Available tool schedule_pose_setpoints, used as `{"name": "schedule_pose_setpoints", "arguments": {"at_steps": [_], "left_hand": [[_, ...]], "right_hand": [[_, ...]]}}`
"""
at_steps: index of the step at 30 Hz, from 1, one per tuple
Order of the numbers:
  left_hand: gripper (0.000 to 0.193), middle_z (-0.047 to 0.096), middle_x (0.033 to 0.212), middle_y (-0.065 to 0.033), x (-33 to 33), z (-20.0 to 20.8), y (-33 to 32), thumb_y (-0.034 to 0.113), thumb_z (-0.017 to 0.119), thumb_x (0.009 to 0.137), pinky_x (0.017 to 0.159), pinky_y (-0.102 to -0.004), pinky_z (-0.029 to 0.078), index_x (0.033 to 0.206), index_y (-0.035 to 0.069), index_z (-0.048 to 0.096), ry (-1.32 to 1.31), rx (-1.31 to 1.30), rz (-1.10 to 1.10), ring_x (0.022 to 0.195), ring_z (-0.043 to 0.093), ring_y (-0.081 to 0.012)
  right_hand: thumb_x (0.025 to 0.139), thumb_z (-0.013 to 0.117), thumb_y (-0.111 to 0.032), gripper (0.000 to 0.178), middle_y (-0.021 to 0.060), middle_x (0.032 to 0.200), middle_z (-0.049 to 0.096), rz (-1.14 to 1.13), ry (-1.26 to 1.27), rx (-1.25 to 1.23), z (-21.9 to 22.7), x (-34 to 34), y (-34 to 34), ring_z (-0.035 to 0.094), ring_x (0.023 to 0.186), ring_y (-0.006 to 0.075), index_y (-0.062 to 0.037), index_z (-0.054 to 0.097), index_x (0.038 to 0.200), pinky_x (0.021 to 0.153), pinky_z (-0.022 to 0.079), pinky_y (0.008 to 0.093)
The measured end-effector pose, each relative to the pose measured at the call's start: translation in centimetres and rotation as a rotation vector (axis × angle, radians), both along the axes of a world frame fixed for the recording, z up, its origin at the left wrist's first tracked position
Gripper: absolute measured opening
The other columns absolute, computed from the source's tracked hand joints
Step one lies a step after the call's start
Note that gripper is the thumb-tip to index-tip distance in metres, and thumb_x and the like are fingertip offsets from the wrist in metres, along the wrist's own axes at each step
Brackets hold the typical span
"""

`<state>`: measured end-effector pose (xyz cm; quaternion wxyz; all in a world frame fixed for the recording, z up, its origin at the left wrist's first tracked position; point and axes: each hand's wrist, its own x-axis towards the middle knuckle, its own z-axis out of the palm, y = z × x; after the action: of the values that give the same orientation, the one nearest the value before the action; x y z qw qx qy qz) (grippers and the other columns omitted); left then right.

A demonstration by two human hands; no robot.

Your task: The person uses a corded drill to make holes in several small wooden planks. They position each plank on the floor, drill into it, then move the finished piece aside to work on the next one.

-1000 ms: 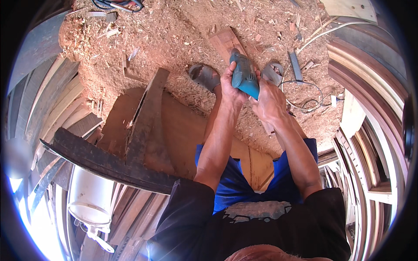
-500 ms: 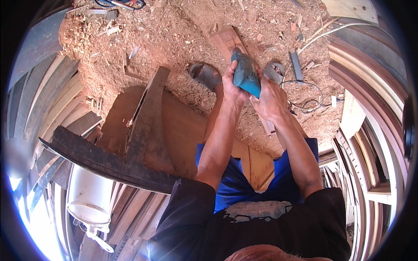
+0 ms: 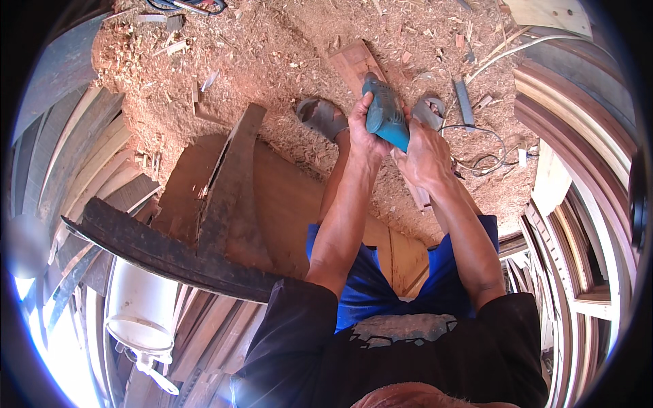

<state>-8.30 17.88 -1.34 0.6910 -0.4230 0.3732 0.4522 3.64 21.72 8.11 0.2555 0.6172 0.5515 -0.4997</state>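
Observation:
A teal corded power drill (image 3: 386,117) is held in both hands between my feet. My left hand (image 3: 366,129) is wrapped around the left side of its body, thumb along the top. On the other side, my right hand (image 3: 423,153) grips the rear end, its fingers partly hidden behind the drill. The dark chuck points away from me over a reddish-brown wooden board (image 3: 351,62) lying on the shavings. Whether a bit touches the board cannot be made out. The board's near end shows again below my right hand.
Wood shavings (image 3: 272,47) cover the ground. A cable (image 3: 503,153) loops right of my right hand. On the left stands a dark wooden piece (image 3: 228,183) with a curved beam. Stacked boards (image 3: 88,149) line the left, wooden frames (image 3: 578,122) the right. A white bucket (image 3: 139,299) stands lower left.
The drill and both hands have shifted very slightly to the right. My grip on it and everything around look the same.

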Motion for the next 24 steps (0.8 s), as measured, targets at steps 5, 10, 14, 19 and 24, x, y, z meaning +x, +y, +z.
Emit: {"name": "schedule_pose_setpoints", "arguments": {"at_steps": [5,10,14,19,24], "left_hand": [[0.054,0.066,0.103,-0.0225,-0.1,-0.3,0.0,0.042,0.070,0.087,0.082,-0.0571,0.058,0.120,0.001,0.057,0.017,0.027,-0.052,0.090,0.067,-0.0414],[0.055,0.067,0.098,-0.0225,-0.5,-0.5,0.2,0.043,0.071,0.086,0.079,-0.0559,0.059,0.118,0.001,0.058,0.015,0.078,-0.080,0.084,0.068,-0.0424],[0.056,0.068,0.096,-0.0228,-0.4,-0.5,0.4,0.045,0.071,0.086,0.078,-0.0558,0.059,0.118,0.000,0.059,0.034,0.061,-0.053,0.083,0.069,-0.0427],[0.058,0.068,0.097,-0.0222,-0.8,-1.2,-0.2,0.046,0.072,0.086,0.078,-0.0558,0.059,0.119,0.000,0.058,-0.013,0.060,-0.039,0.084,0.069,-0.0424],[0.051,0.068,0.106,-0.0230,-1.3,-1.5,-0.7,0.035,0.074,0.083,0.087,-0.0571,0.056,0.120,0.002,0.063,-0.090,0.078,0.019,0.092,0.067,-0.0437]], "right_hand": [[0.074,0.081,-0.012,0.067,0.0268,0.098,0.072,-0.028,-0.032,-0.041,0.0,-0.4,0.5,0.072,0.091,0.0419,0.0087,0.052,0.131,0.081,0.059,0.0487],[0.077,0.077,-0.014,0.043,0.0278,0.095,0.072,-0.041,-0.076,-0.073,0.6,-1.2,1.6,0.072,0.089,0.0438,0.0060,0.061,0.112,0.081,0.058,0.0506],[0.076,0.080,-0.014,0.055,0.0265,0.096,0.072,-0.026,-0.074,-0.050,0.4,-1.2,1.5,0.073,0.091,0.0416,0.0054,0.058,0.122,0.082,0.059,0.0490],[0.077,0.082,-0.015,0.072,0.0243,0.098,0.074,0.004,-0.100,-0.098,0.6,-1.9,2.0,0.073,0.092,0.0381,0.0058,0.053,0.140,0.083,0.059,0.0471],[0.077,0.083,-0.016,0.067,0.0244,0.101,0.074,0.032,-0.121,-0.127,0.4,-2.2,2.1,0.073,0.095,0.0380,0.0068,0.056,0.134,0.085,0.059,0.0465]]}}
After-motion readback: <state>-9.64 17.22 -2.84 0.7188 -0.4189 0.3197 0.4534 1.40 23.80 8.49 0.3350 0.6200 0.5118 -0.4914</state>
